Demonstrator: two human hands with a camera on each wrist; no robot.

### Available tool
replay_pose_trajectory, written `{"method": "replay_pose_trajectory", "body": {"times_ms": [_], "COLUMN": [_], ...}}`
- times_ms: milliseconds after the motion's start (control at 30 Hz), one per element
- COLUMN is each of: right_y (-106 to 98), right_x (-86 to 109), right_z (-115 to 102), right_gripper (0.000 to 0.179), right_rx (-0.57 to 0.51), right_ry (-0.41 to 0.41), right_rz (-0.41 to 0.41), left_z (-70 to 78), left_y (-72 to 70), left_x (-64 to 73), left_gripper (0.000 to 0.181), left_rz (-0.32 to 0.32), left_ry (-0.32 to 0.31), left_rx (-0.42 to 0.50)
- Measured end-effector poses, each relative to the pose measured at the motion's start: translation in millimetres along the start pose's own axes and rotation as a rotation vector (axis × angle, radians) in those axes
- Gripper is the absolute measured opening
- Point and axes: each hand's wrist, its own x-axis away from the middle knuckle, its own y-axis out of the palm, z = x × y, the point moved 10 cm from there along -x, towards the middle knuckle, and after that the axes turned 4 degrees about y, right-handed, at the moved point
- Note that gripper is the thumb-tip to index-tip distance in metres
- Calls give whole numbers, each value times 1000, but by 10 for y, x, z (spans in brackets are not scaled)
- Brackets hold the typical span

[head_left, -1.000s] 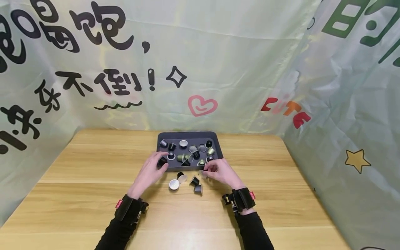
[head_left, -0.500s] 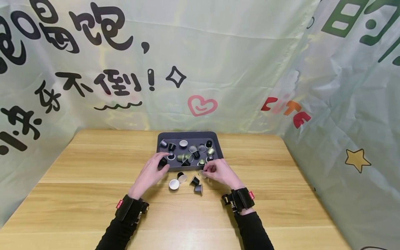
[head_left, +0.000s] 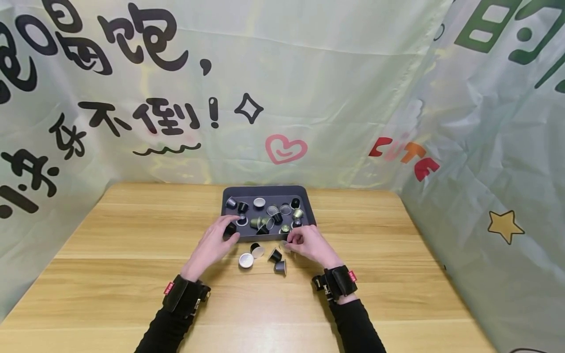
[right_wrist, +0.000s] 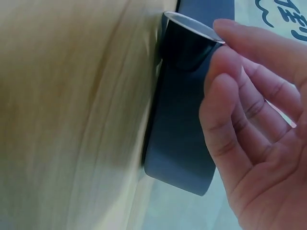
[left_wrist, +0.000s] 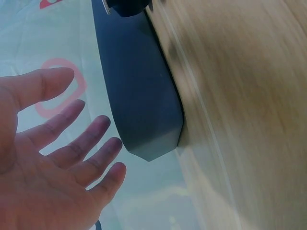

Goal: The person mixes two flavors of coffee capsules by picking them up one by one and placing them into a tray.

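Observation:
My right hand [head_left: 311, 243] pinches the rim of a black coffee capsule [right_wrist: 184, 48] between thumb and fingertip, just in front of the dark grey tray [head_left: 269, 238]. In the head view this capsule shows mostly its pale lid, partly behind the fingers. My left hand [head_left: 213, 245] hovers at the tray's front left corner, fingers spread and relaxed. The left wrist view shows its palm [left_wrist: 43, 182] with nothing in it. A black capsule [head_left: 230, 229] sits between its thumb and fingers in the head view, apparently inside the tray. Several black, green and grey capsules lie scattered in the tray.
On the wooden table [head_left: 132, 274], in front of the tray, lie a white-lidded capsule [head_left: 245, 261], a black capsule on its side [head_left: 255, 248], another black one [head_left: 275, 255] and a grey one [head_left: 280, 267]. A printed cloth backdrop [head_left: 335, 98] stands behind the table.
Hardly anything moves. The right wrist shifts very slightly to the left while its fingers stay on the same capsule. The left hand moves a touch right, then holds still.

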Motion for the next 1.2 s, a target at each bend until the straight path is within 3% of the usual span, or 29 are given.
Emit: {"method": "replay_pose_trajectory", "body": {"times_ms": [167,767,1200], "right_y": [33,63,17], "right_x": [2,65,62], "right_z": [-1,-86,-89], "right_gripper": [7,8,9], "right_rx": [8,-35,-132], "right_ry": [9,-126,-109], "right_rz": [-12,-114,-118], "left_z": [-3,13,20], "left_y": [3,22,25], "left_x": [2,13,18], "left_gripper": [53,55,57], "left_rz": [-3,-30,-39], "left_ry": [-4,-6,-10], "left_rx": [-2,1,0]}}
